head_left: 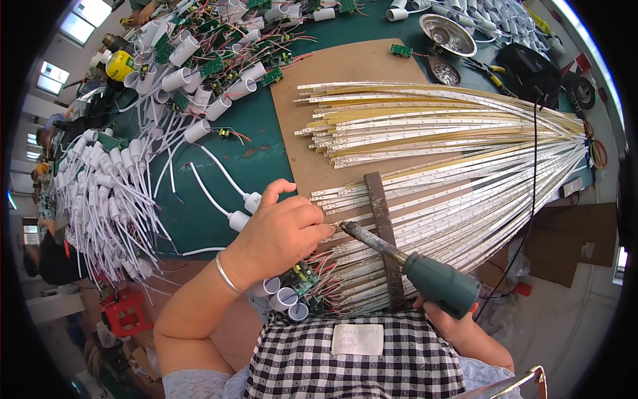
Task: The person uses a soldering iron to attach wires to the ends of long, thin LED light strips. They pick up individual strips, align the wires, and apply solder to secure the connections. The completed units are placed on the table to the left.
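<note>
My left hand [282, 223], a bracelet at its wrist, pinches something too small to make out at the ends of the LED strips [425, 219]. My right hand [448, 322] grips the green handle of a soldering iron [440, 282]. The iron's tip is beside my left fingertips, over the strip ends. A dark metal bar [382, 226] lies across the strips. Below my left hand, white lamp caps [284, 299] and green circuit boards [302, 276] have red and white wires running toward the strips. Two white cabled caps [239, 221] lie just beyond that hand.
Another bundle of strips [399, 123] rests on a brown board [319, 66]. Heaped caps with circuit boards [193, 66] and cabled caps [109, 173] cover the left. A metal bowl [448, 34], pliers [493, 74] and a black cord [535, 166] are at the right.
</note>
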`<state>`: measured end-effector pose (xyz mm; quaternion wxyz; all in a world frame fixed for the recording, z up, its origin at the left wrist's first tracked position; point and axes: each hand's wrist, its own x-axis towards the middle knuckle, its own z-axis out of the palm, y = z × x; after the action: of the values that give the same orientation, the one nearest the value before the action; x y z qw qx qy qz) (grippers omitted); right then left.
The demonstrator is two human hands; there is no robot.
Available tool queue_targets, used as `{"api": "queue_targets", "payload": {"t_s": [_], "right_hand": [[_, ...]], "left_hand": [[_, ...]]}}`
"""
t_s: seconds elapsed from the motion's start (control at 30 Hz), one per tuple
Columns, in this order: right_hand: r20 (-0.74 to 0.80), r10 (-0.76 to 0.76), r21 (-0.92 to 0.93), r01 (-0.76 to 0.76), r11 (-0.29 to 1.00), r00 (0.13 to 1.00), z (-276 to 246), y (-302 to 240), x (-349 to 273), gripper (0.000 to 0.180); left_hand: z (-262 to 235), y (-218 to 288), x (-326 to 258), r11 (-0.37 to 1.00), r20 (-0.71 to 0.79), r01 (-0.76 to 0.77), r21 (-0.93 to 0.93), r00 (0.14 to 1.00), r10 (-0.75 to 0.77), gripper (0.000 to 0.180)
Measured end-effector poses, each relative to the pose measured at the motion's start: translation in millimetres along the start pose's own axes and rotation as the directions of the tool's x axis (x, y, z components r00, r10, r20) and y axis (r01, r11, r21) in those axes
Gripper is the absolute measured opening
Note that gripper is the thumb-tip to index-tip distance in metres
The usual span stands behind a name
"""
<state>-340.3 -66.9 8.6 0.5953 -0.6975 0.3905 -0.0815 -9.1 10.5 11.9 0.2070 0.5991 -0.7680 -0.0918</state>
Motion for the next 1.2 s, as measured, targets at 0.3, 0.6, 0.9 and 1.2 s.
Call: {"api": "queue_targets", "payload": {"t_s": [0.3,0.6,0.9,1.2], "right_hand": [[0.006,-0.014,-0.004,0.015,1.000,1.000,0,-4,3,0.030],[0.003,-0.026,-0.017,0.026,1.000,1.000,2,-3,3,0.029],[-0.287,-0.214,0.255,0.290,0.922,0.934,-15,1,8,0.063],[-0.686,-0.417,0.057,0.616,0.786,0.596,-110,-70,94,0.037]], "left_hand": [[2,-2,1,0.999,-0.007,-0.030,0.019,1.000,0.030,0.011],[3,-4,1,0.999,-0.013,-0.045,0.010,0.999,0.045,0.010],[2,-2,4,0.999,-0.018,-0.048,-0.010,0.999,0.048,0.019],[4,-3,5,0.996,-0.059,-0.084,-0.014,0.995,0.083,0.025]]}}
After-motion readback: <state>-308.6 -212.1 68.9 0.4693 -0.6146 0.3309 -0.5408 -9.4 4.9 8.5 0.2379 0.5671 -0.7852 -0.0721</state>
